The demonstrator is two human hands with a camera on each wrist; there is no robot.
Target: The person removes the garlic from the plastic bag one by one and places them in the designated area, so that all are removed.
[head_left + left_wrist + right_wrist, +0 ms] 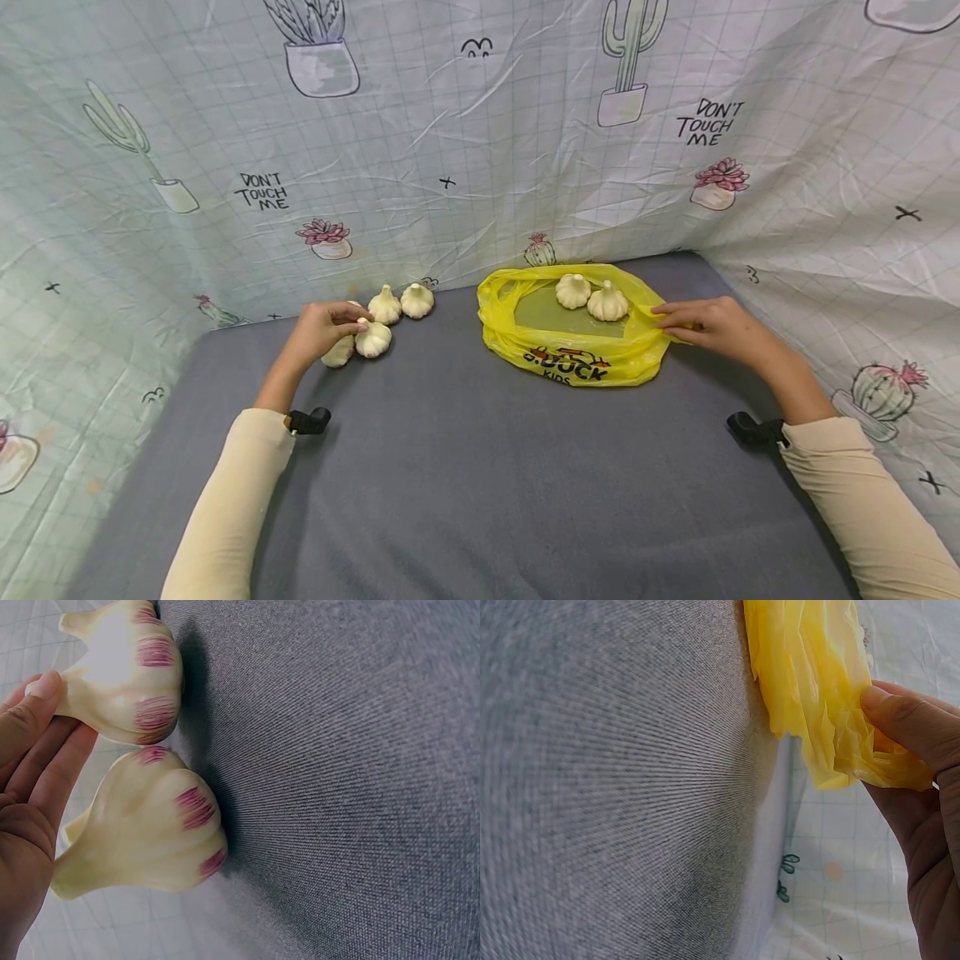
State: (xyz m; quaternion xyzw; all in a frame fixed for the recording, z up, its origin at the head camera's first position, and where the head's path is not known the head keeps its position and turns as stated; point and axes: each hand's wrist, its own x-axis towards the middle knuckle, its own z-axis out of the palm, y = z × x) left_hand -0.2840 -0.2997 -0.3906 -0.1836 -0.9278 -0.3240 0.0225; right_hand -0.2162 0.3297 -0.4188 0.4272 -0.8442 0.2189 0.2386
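My left hand (321,332) pinches the stem of a garlic bulb (373,340) between thumb and fingers, at the left of the grey table. In the left wrist view that purple-streaked bulb (124,679) is close to the table surface, with another garlic bulb (142,825) beside it. More bulbs cluster around the hand, one partly hidden behind the fingers. My right hand (720,327) grips the right edge of a yellow plastic bag (577,362), whose mouth lies open. Two garlic bulbs (607,302) sit inside the bag. The right wrist view shows thumb and fingers pinching the crumpled yellow plastic (817,690).
A grey cloth covers the table (487,475). Behind and at the sides hangs a pale curtain (465,125) printed with cactus pots, meeting the table's back edge. Dark wrist camera mounts (753,429) sit on both wrists.
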